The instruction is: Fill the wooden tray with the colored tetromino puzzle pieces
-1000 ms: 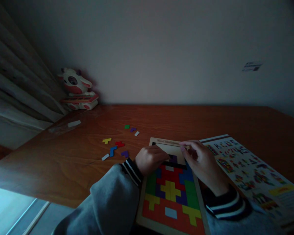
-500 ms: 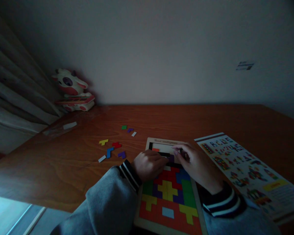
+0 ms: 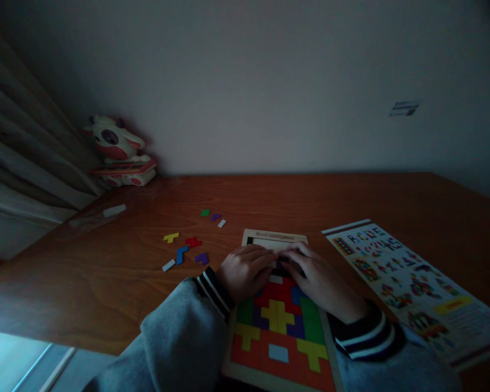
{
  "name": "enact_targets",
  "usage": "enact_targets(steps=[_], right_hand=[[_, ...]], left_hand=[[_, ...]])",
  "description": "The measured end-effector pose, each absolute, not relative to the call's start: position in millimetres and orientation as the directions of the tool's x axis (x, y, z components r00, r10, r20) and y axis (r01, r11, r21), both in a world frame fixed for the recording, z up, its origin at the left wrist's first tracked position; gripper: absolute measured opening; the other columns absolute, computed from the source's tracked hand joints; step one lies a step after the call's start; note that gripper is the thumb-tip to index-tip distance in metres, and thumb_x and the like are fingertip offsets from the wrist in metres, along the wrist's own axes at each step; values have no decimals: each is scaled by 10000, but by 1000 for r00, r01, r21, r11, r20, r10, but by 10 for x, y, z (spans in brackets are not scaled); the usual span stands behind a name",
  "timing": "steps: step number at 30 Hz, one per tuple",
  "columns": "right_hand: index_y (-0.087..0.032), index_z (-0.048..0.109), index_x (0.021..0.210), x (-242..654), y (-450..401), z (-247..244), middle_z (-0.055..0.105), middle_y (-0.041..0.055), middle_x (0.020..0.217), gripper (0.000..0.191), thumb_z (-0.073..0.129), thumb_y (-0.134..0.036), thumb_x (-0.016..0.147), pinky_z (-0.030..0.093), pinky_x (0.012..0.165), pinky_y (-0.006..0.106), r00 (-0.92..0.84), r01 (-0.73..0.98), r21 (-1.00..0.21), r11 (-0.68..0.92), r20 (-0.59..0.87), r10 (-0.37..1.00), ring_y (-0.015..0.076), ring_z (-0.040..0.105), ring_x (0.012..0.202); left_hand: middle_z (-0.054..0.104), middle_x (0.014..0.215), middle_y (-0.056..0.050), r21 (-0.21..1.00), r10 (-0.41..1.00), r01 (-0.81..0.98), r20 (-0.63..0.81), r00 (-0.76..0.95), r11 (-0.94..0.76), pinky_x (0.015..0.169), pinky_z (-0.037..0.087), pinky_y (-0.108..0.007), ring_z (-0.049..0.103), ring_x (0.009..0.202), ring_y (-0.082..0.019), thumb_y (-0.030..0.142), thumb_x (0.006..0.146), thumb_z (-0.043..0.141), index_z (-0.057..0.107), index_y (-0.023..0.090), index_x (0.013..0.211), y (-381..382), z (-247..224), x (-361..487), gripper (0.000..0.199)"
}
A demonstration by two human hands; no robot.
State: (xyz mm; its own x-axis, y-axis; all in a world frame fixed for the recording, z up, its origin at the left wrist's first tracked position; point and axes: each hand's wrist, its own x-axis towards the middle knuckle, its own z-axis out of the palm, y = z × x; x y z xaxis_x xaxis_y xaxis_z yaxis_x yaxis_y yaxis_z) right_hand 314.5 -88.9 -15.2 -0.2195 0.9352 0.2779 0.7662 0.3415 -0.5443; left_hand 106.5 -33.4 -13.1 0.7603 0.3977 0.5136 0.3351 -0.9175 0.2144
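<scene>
A wooden puzzle board (image 3: 277, 236) lies in front of me, its lower part filled with coloured block pieces around a yellow cross shape (image 3: 277, 317). My left hand (image 3: 248, 271) rests over the upper left of the board, fingers curled and pressed together. From the right, my right hand (image 3: 310, 272) reaches in with bent fingers, its fingertips meeting those of the left. Between them, a little purple shows, mostly covered; whatever the fingertips hold is hidden. Just below the hands is a white piece (image 3: 276, 279) in the board.
Left of the board lie loose pieces: yellow (image 3: 171, 238), red (image 3: 193, 242), blue (image 3: 182, 254), purple (image 3: 202, 258) and several others. A printed pattern sheet (image 3: 408, 277) lies to the right. A cow-shaped toy (image 3: 122, 152) stands at the back left by the curtain (image 3: 24, 136).
My right hand has moved left and its fingers have come together against the left fingertips. The purple piece and dark gap seen between the hands are now mostly covered.
</scene>
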Motion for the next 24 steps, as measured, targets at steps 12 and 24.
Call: enact_targets(steps=[12,24], right_hand=[[-231,672,1064,3141,-872,-182,622,67,1040,209,518,-197,927,525,907,408,-232,749,-565,345,264,936,213,633,981],[-242,638,1088,3141,-880,-203,650,74,1090,208,493,-304,953,529,922,427,-204,738,-578,348,301,932,227,648,1015]], left_hand=[[729,1022,-93,191,440,397,444,781,-898,856,571,-368,682,969,-221,248,933,492,638,154,1131,-357,-139,1071,263],[729,998,-83,204,505,471,498,705,-859,821,571,-335,675,908,-200,239,916,496,662,179,1079,-343,-134,987,240]])
